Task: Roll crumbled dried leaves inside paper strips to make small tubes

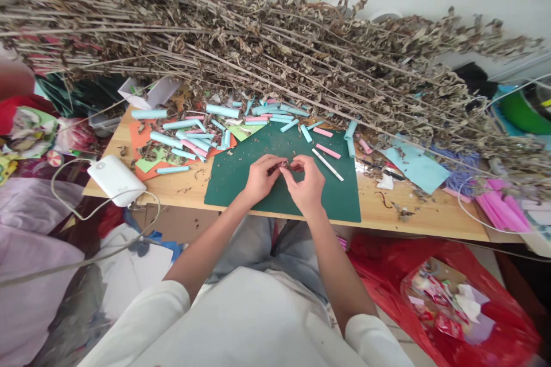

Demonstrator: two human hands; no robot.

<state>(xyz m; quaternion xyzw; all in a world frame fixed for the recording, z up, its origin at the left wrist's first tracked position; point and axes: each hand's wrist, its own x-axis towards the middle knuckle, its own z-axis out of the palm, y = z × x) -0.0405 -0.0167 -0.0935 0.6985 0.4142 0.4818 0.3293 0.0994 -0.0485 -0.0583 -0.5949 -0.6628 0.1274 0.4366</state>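
Note:
Above the green cutting mat [228,186], my left hand [263,176] pinches a small pink paper roll [282,163], most of it hidden by the fingers. My right hand [306,183] meets it with thumb and fingers closed at the roll's end, where a dark brown bit shows, perhaps dried leaf. A thin white stick with a greenish end [328,165] lies on the mat to the right of my hands. Near it rest pink paper rolls [328,151]. Many light blue paper rolls [166,140] are scattered to the left and behind.
Bundles of dried leafy stalks [275,46] spread across the back. A white power bank [116,179] with a cable sits at the table's left edge. Blue paper [415,163] and pink crepe paper [501,206] lie to the right. A red plastic bag [387,275] of scraps stands below right.

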